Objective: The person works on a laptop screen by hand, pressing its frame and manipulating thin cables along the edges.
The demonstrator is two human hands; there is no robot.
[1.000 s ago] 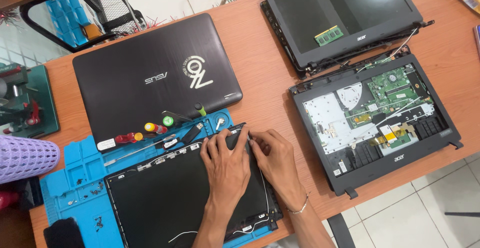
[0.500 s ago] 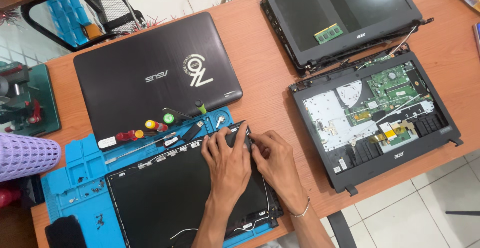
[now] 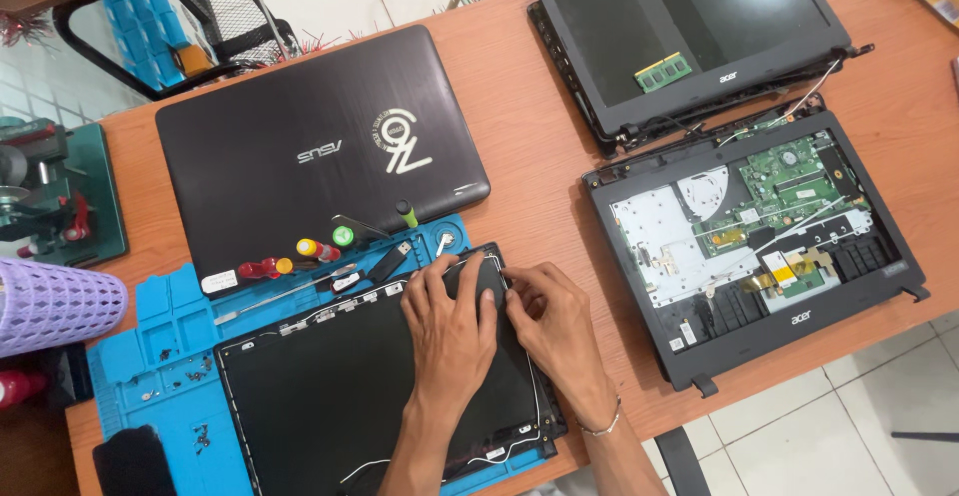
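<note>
Fingers of the left hand (image 3: 452,326) are pressing flat on the screen panel (image 3: 340,396); right hand (image 3: 555,328) fingers are pinching its corner edge beside them. Separating the bezel appears underway, calling for steady prying.

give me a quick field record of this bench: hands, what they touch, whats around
left hand: flat on the upper right corner of the black screen panel
right hand: fingers at that corner's edge
under panel: blue work mat
above mat: closed black laptop, screwdrivers
right side: opened laptop base with green board showing
top right: detached screen, green memory stick on it
surface: brown table
</note>
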